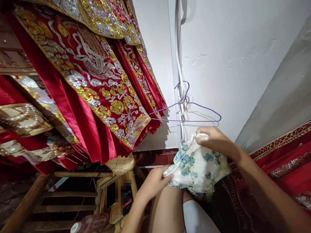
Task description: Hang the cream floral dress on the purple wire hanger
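A white cloth garment with blue flowers [191, 165] is stretched between my two hands above my knees. My left hand [157, 181] pinches its left edge between thumb and fingers. At its upper edge my right hand [211, 136] grips the fabric, with the fingertips folded over it. The rest of the cloth hangs down in folds, and its exact kind of garment cannot be told. Just above the cloth, a purple wire hanger [201, 108] hangs bare by its hook near a white cable on the wall, apart from both hands.
Red satin costumes with gold and silver embroidery [104, 74] hang at the left. Below them stand a wooden rack [65, 194], a wooden stool with phones [127, 197], and a pink-labelled bottle [91, 223]. More red trimmed fabric [286, 161] lies at the right.
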A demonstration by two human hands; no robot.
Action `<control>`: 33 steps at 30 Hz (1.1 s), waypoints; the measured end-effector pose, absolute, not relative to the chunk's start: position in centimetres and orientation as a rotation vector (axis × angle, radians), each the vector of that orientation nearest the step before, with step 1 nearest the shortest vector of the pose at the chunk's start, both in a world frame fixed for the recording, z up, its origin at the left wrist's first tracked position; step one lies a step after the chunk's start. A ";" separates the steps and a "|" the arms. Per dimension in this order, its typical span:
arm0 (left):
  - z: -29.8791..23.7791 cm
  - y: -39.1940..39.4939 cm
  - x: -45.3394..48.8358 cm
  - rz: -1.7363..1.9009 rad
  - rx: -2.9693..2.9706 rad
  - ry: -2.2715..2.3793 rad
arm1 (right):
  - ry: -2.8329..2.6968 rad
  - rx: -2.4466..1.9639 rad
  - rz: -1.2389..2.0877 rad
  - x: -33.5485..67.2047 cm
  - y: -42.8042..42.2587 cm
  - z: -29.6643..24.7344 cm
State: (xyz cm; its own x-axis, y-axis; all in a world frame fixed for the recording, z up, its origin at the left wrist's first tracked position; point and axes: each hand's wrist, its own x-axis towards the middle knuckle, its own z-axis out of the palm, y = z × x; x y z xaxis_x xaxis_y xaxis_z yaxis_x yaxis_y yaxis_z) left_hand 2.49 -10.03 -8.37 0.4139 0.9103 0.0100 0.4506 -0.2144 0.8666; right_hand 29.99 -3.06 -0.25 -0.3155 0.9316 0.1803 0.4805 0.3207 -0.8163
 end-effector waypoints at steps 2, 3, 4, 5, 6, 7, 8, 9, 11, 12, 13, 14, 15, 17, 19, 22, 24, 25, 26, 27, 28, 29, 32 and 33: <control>-7.4 -9.5 0.8 0.575 1.913 1.317 | -1.954 -1.383 0.670 30.3 -0.7 -0.1; -6.7 -9.2 0.2 0.542 1.947 1.362 | -1.974 -1.411 0.617 30.5 0.4 -0.2; -6.1 -9.0 -0.3 0.549 1.957 1.383 | -2.003 -1.401 0.599 30.8 1.4 -0.3; -5.5 -8.8 -0.7 0.582 1.949 1.380 | -2.039 -1.350 0.609 31.1 2.3 -0.4; -5.0 -8.5 -0.9 0.624 1.930 1.361 | -2.076 -1.273 0.634 31.5 3.1 -0.4; -4.5 -8.3 -1.0 0.669 1.911 1.339 | -2.107 -1.196 0.643 31.8 3.8 -0.4; -4.0 -8.0 -1.1 0.715 1.901 1.329 | -2.132 -1.146 0.619 32.1 4.4 -0.3; -3.5 -7.7 -1.2 0.765 1.909 1.345 | -2.153 -1.144 0.554 32.2 4.8 -0.3; -2.3 -7.0 -1.4 0.865 1.972 1.447 | -2.192 -1.247 0.364 31.9 5.5 -0.7; -1.6 -6.6 -1.5 0.907 2.017 1.518 | -2.211 -1.305 0.292 31.5 5.8 -1.2; -0.9 -6.3 -1.7 0.929 2.066 1.585 | -2.224 -1.346 0.255 31.1 6.0 -1.8; -0.1 -6.1 -1.9 0.920 2.119 1.642 | -2.221 -1.370 0.249 30.7 6.2 -2.6; 0.5 -5.8 -2.1 0.874 2.182 1.685 | -2.201 -1.381 0.260 30.3 6.3 -3.4; 1.3 -5.6 -2.3 0.699 2.327 1.743 | -2.103 -1.404 0.282 30.1 6.3 -4.9; 1.2 -5.5 -2.3 0.477 2.432 1.797 | -2.003 -1.424 0.312 30.6 5.8 -6.1; -0.1 -5.4 -2.0 0.247 2.368 1.885 | -1.970 -1.392 0.379 32.1 4.2 -6.9; -0.6 -5.2 -1.7 0.267 2.264 1.939 | -1.994 -1.333 0.352 33.1 3.0 -7.0; -0.5 -5.0 -1.5 0.349 2.222 1.931 | -2.007 -1.308 0.292 33.5 2.4 -7.0; -0.2 -4.7 -1.3 0.485 2.180 1.893 | -2.018 -1.299 0.211 33.8 1.9 -6.9; 0.3 -4.3 -1.0 0.654 2.131 1.821 | -2.026 -1.308 0.124 34.1 1.5 -6.8; 0.9 -3.9 -0.7 0.839 2.073 1.723 | -2.029 -1.330 0.043 34.3 1.1 -6.7; 1.6 -3.4 -0.3 1.012 2.011 1.614 | -2.028 -1.354 -0.019 34.4 0.7 -6.5; 3.3 -1.5 1.4 1.285 1.927 1.343 | -2.048 -1.351 -0.001 33.9 -0.6 -5.6; 3.7 -0.8 2.1 1.271 1.959 1.278 | -2.060 -1.325 0.067 33.4 -1.1 -5.3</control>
